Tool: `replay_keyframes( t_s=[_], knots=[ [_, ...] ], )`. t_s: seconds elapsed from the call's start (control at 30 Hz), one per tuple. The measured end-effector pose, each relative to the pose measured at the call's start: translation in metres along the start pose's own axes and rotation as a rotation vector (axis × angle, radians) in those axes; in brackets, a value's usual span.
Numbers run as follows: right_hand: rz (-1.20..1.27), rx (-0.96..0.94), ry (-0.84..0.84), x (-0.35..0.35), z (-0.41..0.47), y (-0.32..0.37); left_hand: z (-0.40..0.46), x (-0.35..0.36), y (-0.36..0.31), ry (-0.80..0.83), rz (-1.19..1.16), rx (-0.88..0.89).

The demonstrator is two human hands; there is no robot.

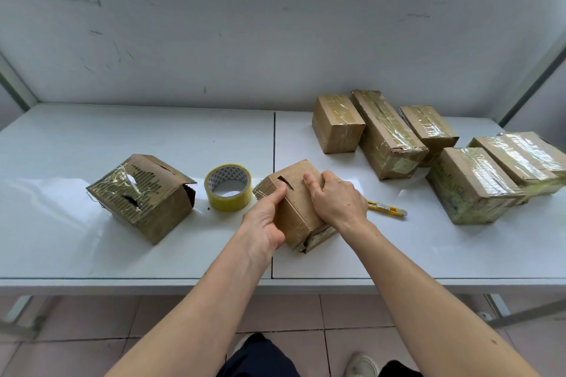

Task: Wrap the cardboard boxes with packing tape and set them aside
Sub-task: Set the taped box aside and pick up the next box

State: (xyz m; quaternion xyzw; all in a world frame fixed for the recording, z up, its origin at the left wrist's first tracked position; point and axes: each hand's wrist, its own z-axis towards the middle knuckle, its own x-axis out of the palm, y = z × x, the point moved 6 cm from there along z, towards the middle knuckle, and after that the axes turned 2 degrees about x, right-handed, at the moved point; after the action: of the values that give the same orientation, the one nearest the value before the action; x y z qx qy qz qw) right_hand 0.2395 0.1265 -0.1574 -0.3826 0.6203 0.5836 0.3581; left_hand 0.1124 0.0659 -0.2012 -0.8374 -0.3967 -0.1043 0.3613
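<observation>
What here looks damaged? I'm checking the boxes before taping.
The box on the left has ragged holes torn through its taped face. The box both hands hold shows a dark slit in its top face.

From my remote seat I see matt brown cardboard on the held box [298, 208], glossy clear tape over the wrapped boxes [389, 135] (wrinkled, shiny), and a smooth white table [122, 138]

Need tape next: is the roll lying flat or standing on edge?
Flat: the tape roll lies on the table, core hole facing up.
</observation>
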Motion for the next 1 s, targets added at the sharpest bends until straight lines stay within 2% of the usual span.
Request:
replay_keyframes(
  t_s=[0.3,0.43,0.6,0.8,1.0],
  knots=[
    [-0.067,0.024,0.019,-0.002,-0.007,0.002,0.012,-0.007,-0.005,-0.051,-0.038,0.119],
    [-0.063,0.038,0.018,-0.001,-0.009,0.001,0.050,-0.018,0.003,-0.053,-0.108,0.162],
    [-0.048,0.062,0.023,-0.001,-0.007,0.000,0.019,-0.014,-0.003,-0.158,-0.052,0.101],
    [-0.040,0.060,0.021,0.000,-0.009,0.001,-0.006,-0.003,0.003,-0.087,-0.010,-0.016],
    [-0.022,0.086,0.046,0.001,-0.007,-0.001,-0.004,-0.003,0.000,-0.083,0.021,-0.005]
  ],
)
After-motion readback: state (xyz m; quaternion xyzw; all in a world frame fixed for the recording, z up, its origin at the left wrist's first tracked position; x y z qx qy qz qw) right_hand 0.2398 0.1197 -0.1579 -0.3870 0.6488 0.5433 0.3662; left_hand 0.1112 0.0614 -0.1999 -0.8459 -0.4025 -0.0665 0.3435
